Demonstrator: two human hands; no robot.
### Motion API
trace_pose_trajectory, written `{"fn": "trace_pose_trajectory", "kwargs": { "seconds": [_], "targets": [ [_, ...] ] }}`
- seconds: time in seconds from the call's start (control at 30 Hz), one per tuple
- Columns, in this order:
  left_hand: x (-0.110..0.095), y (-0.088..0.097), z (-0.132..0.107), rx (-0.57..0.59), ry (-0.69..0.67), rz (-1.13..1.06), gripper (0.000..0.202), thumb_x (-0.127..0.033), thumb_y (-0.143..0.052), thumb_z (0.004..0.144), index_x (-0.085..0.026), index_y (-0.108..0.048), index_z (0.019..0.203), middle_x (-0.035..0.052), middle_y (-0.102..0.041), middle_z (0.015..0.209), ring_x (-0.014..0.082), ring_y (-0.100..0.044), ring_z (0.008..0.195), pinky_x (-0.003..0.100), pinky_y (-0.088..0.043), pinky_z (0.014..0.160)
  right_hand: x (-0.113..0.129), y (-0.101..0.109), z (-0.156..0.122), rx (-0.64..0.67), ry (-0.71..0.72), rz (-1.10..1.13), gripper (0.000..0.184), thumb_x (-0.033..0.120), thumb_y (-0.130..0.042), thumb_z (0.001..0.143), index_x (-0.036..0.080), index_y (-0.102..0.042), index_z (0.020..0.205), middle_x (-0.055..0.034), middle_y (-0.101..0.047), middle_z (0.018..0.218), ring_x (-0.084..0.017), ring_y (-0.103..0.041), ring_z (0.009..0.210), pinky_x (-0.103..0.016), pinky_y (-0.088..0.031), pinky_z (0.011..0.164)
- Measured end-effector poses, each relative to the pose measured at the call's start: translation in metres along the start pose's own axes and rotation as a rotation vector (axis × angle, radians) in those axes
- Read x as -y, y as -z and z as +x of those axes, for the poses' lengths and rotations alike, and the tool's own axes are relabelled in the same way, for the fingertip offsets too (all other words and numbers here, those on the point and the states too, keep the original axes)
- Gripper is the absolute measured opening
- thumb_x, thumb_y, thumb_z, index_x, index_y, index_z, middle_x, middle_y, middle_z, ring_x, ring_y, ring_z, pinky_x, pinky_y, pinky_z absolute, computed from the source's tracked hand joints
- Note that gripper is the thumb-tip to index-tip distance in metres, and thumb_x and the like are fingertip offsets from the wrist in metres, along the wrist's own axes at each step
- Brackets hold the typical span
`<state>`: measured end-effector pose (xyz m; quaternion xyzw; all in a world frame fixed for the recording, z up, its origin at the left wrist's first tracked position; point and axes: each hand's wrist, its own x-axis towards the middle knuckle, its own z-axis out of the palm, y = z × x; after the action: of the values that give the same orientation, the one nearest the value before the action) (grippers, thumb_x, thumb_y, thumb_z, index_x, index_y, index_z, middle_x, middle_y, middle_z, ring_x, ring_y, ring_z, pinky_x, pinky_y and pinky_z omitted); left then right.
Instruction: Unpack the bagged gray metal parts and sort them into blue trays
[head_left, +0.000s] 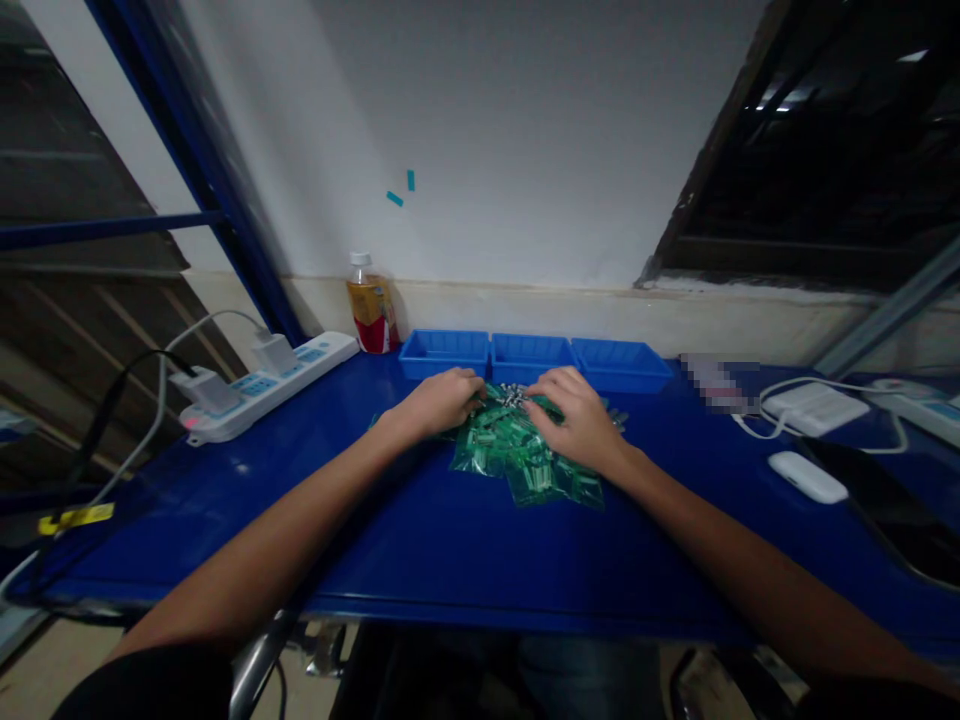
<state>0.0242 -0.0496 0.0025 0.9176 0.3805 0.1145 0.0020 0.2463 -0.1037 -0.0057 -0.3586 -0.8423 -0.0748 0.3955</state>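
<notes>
A heap of small clear plastic bags (487,448) with green and whitish pieces inside lies on the blue table. On top of the heap sits a small cluster of shiny metal parts (513,396), too small to name exactly. From the left, my left hand (444,402) rests at the heap's edge, its fingers bent and closed beside the metal parts. My right hand (576,418) reaches in from the other side, thumb and fingertips drawn together at the cluster. What either hand pinches is hidden or too small to make out.
Three blue bins (532,362) stand in a row behind the heap. A drink bottle (372,308) and a power strip (274,385) with plugs are left. To the right lie a white charger (816,408), a white earbud case (808,477) and a dark phone (892,510).
</notes>
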Motion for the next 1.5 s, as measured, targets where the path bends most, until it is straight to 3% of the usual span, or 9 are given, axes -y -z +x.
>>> {"fn": "trace_pose_trajectory", "kwargs": {
  "seconds": [0.3, 0.5, 0.67, 0.87, 1.03, 1.2, 1.3, 1.4, 1.5],
  "targets": [
    [-0.03, 0.021, -0.008, -0.037, -0.007, -0.636, 0.032, -0.038, -0.042, 0.089, -0.012, -0.062, 0.092, 0.0057, -0.065, 0.086, 0.0144, -0.058, 0.077, 0.024, -0.045, 0.07, 0.016, -0.008, 0.0, 0.018, 0.053, -0.013, 0.018, 0.022, -0.048, 0.089, 0.017, -0.057, 0.104, -0.0088, -0.062, 0.092, -0.023, -0.054, 0.087, -0.037, -0.045, 0.078],
    [-0.034, 0.018, -0.01, -0.016, -0.028, -0.67, 0.036, -0.038, -0.035, 0.093, -0.013, -0.061, 0.095, 0.0063, -0.066, 0.09, 0.0147, -0.059, 0.08, 0.027, -0.046, 0.075, 0.017, -0.005, 0.005, -0.009, 0.026, -0.093, 0.02, 0.027, -0.043, 0.093, 0.019, -0.061, 0.092, -0.0082, -0.063, 0.084, -0.022, -0.055, 0.08, -0.035, -0.043, 0.073],
    [-0.029, 0.011, -0.013, -0.083, -0.05, -0.239, 0.04, -0.042, -0.052, 0.086, -0.013, -0.057, 0.113, 0.0112, -0.063, 0.105, 0.021, -0.059, 0.095, 0.032, -0.045, 0.084, -0.044, 0.02, 0.006, -0.111, -0.278, -0.355, 0.027, 0.033, -0.043, 0.092, 0.016, -0.064, 0.087, -0.0111, -0.065, 0.087, -0.025, -0.055, 0.085, -0.037, -0.041, 0.077],
    [-0.024, 0.0, -0.014, -0.046, -0.018, -0.033, 0.026, -0.035, -0.046, 0.09, -0.018, -0.063, 0.1, 0.0085, -0.065, 0.097, 0.0208, -0.061, 0.088, 0.031, -0.046, 0.076, -0.116, 0.032, -0.014, 0.0, -0.661, -0.601, 0.038, 0.038, -0.042, 0.088, 0.011, -0.068, 0.083, -0.018, -0.066, 0.087, -0.033, -0.052, 0.089, -0.045, -0.039, 0.073],
    [-0.023, 0.003, -0.015, -0.328, 0.071, -0.004, 0.03, -0.032, -0.039, 0.095, -0.018, -0.062, 0.106, 0.0075, -0.063, 0.094, 0.0186, -0.06, 0.086, 0.031, -0.048, 0.076, -0.07, 0.024, -0.003, -0.151, -0.597, -0.446, 0.043, 0.05, -0.043, 0.086, 0.015, -0.067, 0.082, -0.0147, -0.065, 0.089, -0.033, -0.051, 0.094, -0.044, -0.039, 0.077],
    [-0.032, 0.002, -0.02, -0.546, -0.037, -0.033, 0.032, -0.031, -0.035, 0.097, -0.024, -0.059, 0.117, 0.0071, -0.056, 0.099, 0.014, -0.056, 0.08, 0.027, -0.049, 0.069, 0.016, 0.001, 0.018, 0.049, -0.75, 0.55, 0.051, 0.06, -0.038, 0.085, 0.018, -0.059, 0.065, -0.0043, -0.06, 0.061, -0.017, -0.055, 0.058, -0.027, -0.039, 0.053],
    [-0.043, 0.001, -0.021, -0.537, -0.13, -0.091, 0.032, -0.028, -0.036, 0.096, -0.022, -0.054, 0.122, 0.0086, -0.055, 0.105, 0.0146, -0.056, 0.088, 0.027, -0.049, 0.076, 0.038, -0.008, 0.02, -0.023, -0.829, 0.867, 0.037, 0.053, -0.055, 0.077, 0.018, -0.055, 0.068, -0.002, -0.059, 0.063, -0.012, -0.051, 0.051, -0.023, -0.035, 0.046],
    [-0.051, 0.004, -0.019, -0.515, -0.105, -0.244, 0.032, -0.032, -0.045, 0.092, -0.018, -0.054, 0.12, 0.0092, -0.058, 0.108, 0.0175, -0.055, 0.098, 0.032, -0.047, 0.087, 0.035, -0.008, 0.015, -0.175, -0.807, 0.757, 0.026, 0.043, -0.056, 0.078, 0.019, -0.051, 0.069, 0.0007, -0.055, 0.061, -0.012, -0.049, 0.049, -0.023, -0.033, 0.044],
    [-0.053, 0.008, -0.014, -0.446, 0.075, -0.587, 0.036, -0.043, -0.041, 0.092, -0.015, -0.06, 0.105, 0.0076, -0.064, 0.095, 0.0179, -0.059, 0.092, 0.033, -0.047, 0.085, 0.024, -0.007, 0.006, -0.239, -0.528, 0.331, 0.019, 0.033, -0.05, 0.084, 0.02, -0.057, 0.073, -0.0013, -0.054, 0.064, -0.016, -0.053, 0.058, -0.028, -0.041, 0.053]
  ]
}}
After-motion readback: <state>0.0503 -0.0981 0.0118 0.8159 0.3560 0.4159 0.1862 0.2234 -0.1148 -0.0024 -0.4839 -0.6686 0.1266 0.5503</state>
